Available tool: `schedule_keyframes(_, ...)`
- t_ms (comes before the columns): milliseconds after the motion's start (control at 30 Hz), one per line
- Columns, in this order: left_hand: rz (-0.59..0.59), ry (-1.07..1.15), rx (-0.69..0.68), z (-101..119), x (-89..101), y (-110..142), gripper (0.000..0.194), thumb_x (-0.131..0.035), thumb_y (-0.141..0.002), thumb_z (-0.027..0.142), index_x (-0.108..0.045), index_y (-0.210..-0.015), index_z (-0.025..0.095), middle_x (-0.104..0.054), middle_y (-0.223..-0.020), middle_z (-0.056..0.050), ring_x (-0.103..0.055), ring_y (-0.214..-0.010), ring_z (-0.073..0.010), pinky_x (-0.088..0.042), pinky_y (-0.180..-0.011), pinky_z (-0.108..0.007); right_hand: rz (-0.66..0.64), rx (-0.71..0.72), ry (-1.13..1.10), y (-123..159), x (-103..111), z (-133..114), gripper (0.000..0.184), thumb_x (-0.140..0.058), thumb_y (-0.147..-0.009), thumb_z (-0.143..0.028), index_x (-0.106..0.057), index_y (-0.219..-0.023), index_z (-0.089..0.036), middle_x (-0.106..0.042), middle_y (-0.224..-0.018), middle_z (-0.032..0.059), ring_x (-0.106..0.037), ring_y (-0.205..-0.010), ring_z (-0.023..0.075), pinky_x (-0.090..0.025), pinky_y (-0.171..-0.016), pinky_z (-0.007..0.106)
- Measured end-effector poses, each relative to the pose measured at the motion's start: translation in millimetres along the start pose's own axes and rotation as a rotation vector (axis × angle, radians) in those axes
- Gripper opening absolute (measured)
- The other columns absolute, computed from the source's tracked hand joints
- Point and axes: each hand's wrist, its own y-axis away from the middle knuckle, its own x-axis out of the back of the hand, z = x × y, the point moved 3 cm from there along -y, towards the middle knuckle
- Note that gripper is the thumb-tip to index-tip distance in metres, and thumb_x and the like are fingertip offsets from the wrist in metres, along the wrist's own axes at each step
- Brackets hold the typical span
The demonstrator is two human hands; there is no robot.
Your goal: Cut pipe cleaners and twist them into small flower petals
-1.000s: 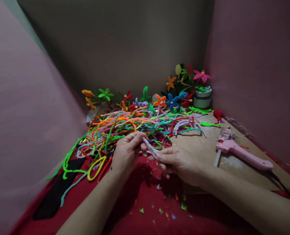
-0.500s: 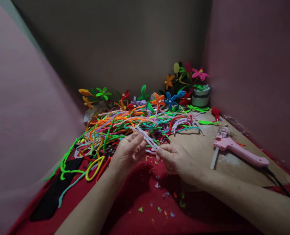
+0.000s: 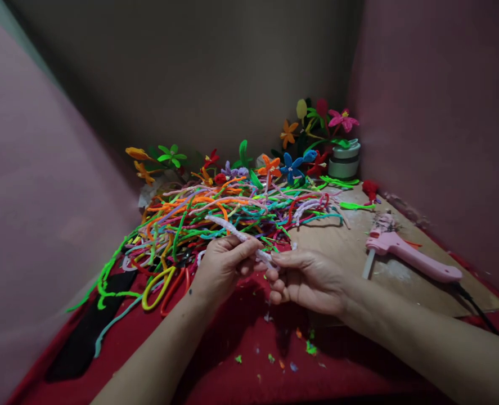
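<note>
I see coloured clippings [image 3: 274, 360] scattered on the red cloth [image 3: 241, 332] at its near edge. Just above them, both hands meet over the cloth. Left hand [image 3: 219, 267] has fingers curled, thumb and forefinger pinched on a pale lilac pipe cleaner [image 3: 236, 230]. Right hand [image 3: 308, 278] pinches the same cleaner's near end, other fingers loosely curled under. The cleaner runs up-left from the 2 grips, over the pile. A black strip [image 3: 89, 332] lies at the cloth's left edge. Pile of mixed pipe cleaners [image 3: 215, 214] sits just beyond the hands, mid-cloth. Pink glue gun [image 3: 409, 259] lies on the wooden board [image 3: 346, 247], right side, well apart from the hands. Pipe-cleaner flowers [image 3: 291, 166] line the far edge; a white pot [image 3: 344, 160] with more flowers sits in the far right corner.
</note>
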Motion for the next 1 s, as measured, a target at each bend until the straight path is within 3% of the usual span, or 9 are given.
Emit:
schedule_keyframes(333, 0.146, -0.071, -0.057, 2.8, -3.2, 3.6, 0.015, -0.067, -0.069, 0.025, -0.062, -0.065, 0.012, -0.052, -0.049, 0.003, -0.036, -0.038, -0.0019, -0.025, -0.037, -0.016, 0.086, 0.098, 0.061, -5.1, 3.9, 2.4, 0.006, -0.058, -0.074, -0.012, -0.06, -0.07, -0.008, -0.059, -0.056, 0.0014, -0.059, -0.047, 0.0112, -0.049, -0.055, 0.025)
schedule_keyframes(600, 0.064, -0.184, -0.058, -0.9, -3.0, 5.0, 0.015, -0.067, -0.069, 0.026, -0.062, -0.065, 0.013, -0.051, -0.049, 0.003, -0.038, -0.042, -0.0038, -0.028, -0.041, -0.017, 0.092, 0.205, 0.186, -3.7, 7.9, -0.9, 0.016, -0.065, -0.071, -0.024, -0.06, -0.067, -0.01, -0.061, -0.058, 0.0006, -0.061, -0.049, 0.0128, -0.049, -0.058, 0.028)
schedule_keyframes(700, 0.131, -0.202, -0.021, 0.0, -1.8, 5.7, 0.022, -0.067, -0.069, 0.03, -0.058, -0.059, 0.012, -0.045, -0.044, 0.004, -0.033, -0.038, -0.0028, -0.023, -0.038, -0.017, 0.071, 0.2, 0.285, -1.0, 4.1, -2.8, 0.02, -0.065, -0.072, -0.03, -0.061, -0.069, -0.01, -0.062, -0.061, 0.0021, -0.058, -0.048, 0.0113, -0.05, -0.057, 0.03)
schedule_keyframes(800, 0.159, -0.208, 0.009, 0.3, -1.0, 5.4, 0.026, -0.066, -0.068, 0.032, -0.055, -0.056, 0.012, -0.041, -0.04, 0.005, -0.031, -0.035, -0.0024, -0.02, -0.036, -0.017, 0.148, 0.178, 0.451, 1.8, 2.4, -3.1, 0.021, -0.066, -0.069, -0.031, -0.062, -0.067, -0.01, -0.061, -0.059, 0.0023, -0.055, -0.043, 0.0094, -0.048, -0.05, 0.026)
schedule_keyframes(1000, 0.104, -0.34, 0.051, -0.8, -5.3, 8.6, 0.029, -0.065, -0.069, 0.037, -0.054, -0.056, 0.013, -0.045, -0.041, 0.004, -0.035, -0.034, -0.0045, -0.022, -0.035, -0.018, 0.26, 0.204, 0.672, 4.7, 0.6, -2.6, 0.024, -0.058, -0.073, -0.032, -0.06, -0.059, -0.013, -0.058, -0.052, 0.0009, -0.05, -0.04, 0.0083, -0.037, -0.043, 0.021)
